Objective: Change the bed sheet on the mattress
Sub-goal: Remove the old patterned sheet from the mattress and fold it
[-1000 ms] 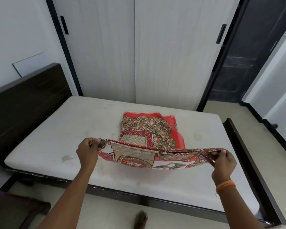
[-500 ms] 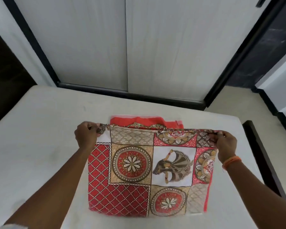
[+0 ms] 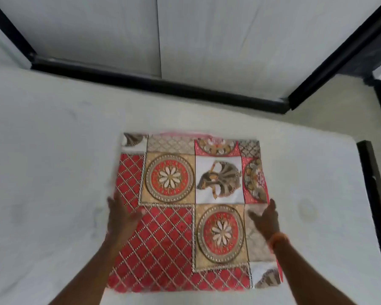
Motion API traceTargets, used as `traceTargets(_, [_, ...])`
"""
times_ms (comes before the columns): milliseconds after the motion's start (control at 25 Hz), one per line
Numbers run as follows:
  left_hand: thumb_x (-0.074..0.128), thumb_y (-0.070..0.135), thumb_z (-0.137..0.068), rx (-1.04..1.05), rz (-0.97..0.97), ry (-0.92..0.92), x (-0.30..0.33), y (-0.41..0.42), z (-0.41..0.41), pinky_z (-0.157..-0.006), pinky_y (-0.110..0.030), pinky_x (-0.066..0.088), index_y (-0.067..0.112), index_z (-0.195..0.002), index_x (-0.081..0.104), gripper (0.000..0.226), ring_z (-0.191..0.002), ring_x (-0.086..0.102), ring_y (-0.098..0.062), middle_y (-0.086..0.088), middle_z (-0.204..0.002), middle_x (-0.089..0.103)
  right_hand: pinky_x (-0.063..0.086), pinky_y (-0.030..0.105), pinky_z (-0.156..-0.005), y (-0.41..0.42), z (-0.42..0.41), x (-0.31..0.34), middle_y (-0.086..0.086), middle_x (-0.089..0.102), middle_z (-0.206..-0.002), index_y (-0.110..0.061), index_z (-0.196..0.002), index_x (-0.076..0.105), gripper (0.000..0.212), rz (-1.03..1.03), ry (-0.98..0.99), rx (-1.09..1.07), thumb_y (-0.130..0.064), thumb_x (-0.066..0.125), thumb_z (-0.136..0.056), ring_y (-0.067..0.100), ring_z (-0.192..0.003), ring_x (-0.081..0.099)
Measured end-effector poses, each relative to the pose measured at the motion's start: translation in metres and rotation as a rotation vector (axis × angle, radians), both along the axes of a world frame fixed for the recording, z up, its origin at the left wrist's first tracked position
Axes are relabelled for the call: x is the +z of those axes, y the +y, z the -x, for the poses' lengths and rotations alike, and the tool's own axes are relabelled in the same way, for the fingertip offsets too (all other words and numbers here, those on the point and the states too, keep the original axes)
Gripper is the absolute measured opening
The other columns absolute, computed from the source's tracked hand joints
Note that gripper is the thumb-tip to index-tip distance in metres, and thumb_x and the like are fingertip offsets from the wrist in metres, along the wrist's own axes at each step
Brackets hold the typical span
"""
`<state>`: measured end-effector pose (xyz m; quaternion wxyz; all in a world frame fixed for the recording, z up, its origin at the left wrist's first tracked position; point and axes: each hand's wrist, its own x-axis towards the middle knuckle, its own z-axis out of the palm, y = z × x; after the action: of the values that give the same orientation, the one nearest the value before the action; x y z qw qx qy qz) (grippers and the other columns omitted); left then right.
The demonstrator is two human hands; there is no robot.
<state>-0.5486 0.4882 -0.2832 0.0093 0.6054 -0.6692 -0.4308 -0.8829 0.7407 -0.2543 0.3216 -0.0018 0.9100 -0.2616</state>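
A folded bed sheet, red and gold with round flower medallions and a white panel, lies flat on the bare white mattress. My left hand is over the sheet's left edge with fingers spread and straight. My right hand, with an orange band at the wrist, is over the sheet's right edge, fingers also straight. Neither hand grips the cloth. Both hands are motion-blurred.
Pale wardrobe doors with a black bottom rail stand just beyond the mattress. A dark bed-frame edge runs along the right side. A strip of floor shows at the upper right.
Both hands have let go of the sheet's top corners and drawn back toward me along its sides. The sheet now lies unfolded one more layer, flat on the mattress. The view has tilted down.
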Motion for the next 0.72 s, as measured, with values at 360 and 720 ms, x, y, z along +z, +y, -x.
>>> traceTargets(360, [0.082,0.074,-0.042,0.399,-0.369,-0.053,-0.042,0.097,-0.118,-0.081,-0.048,0.058,0.019,-0.118,0.061,0.096,-0.095,0.068,-0.028,-0.005,-0.108,0.070,0.048,0.049,-0.090,0.167,-0.103,-0.068,0.023,0.065,-0.097,0.003,-0.114,0.061,0.065,-0.097,-0.217,-0.657,-0.037,0.083,-0.068,0.037,-0.093,0.060])
traceTargets(720, [0.081,0.042,-0.076,0.412,-0.276,-0.005,0.061,0.106,-0.102,-0.077,-0.042,0.058,0.006,-0.107,0.069,0.048,-0.086,0.070,-0.035,-0.016,-0.097,0.074,0.060,0.052,-0.069,0.177,-0.093,0.027,0.031,0.064,-0.081,0.018,-0.100,0.061,0.028,0.330,-0.127,-0.708,0.001,0.071,-0.080,0.031,-0.066,0.063])
